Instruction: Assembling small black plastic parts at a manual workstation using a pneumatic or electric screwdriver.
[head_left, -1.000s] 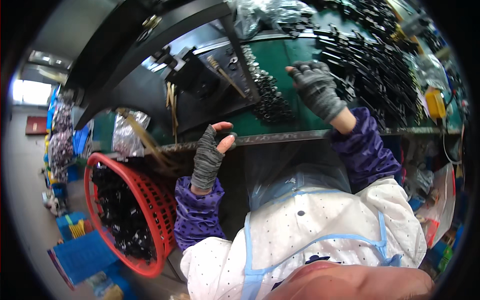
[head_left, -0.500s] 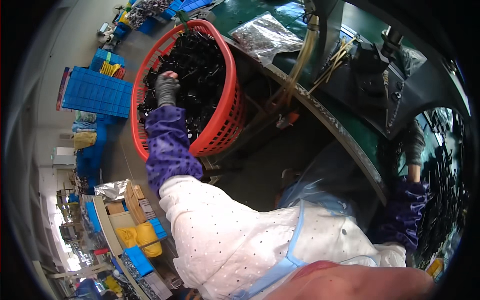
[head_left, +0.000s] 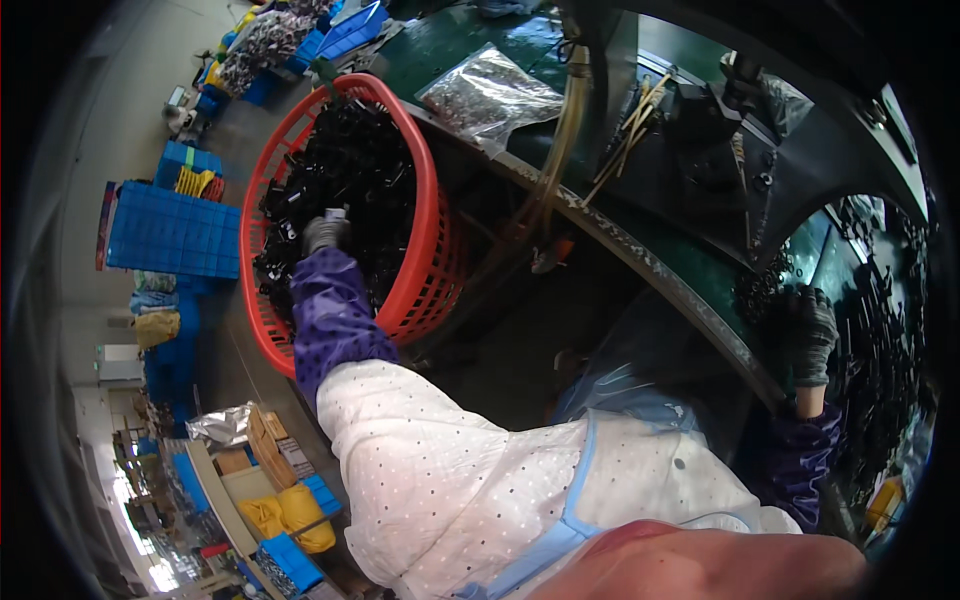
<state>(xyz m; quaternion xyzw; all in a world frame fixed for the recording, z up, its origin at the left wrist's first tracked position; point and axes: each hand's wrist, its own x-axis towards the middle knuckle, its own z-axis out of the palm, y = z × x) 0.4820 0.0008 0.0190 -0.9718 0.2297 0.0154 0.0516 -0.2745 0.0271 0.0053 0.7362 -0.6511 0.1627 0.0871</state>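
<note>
A person's left hand (head_left: pixel 325 232), at the table's edge a second ago, is now over black parts (head_left: pixel 360 150) inside the red basket (head_left: pixel 428 195), bringing the work there. The right hand (head_left: pixel 814 345) is beside small dark rings (head_left: pixel 762 290) on the green table (head_left: pixel 690 255). I cannot tell either grip.

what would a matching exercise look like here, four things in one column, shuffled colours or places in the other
1. left hand
2. basket
3. shiny bag
4. crate left of the basket

A. blue
B. lying on the green bench
C. at the black parts inside the basket
D. red

Pairs: 1-C, 2-D, 3-B, 4-A
</note>
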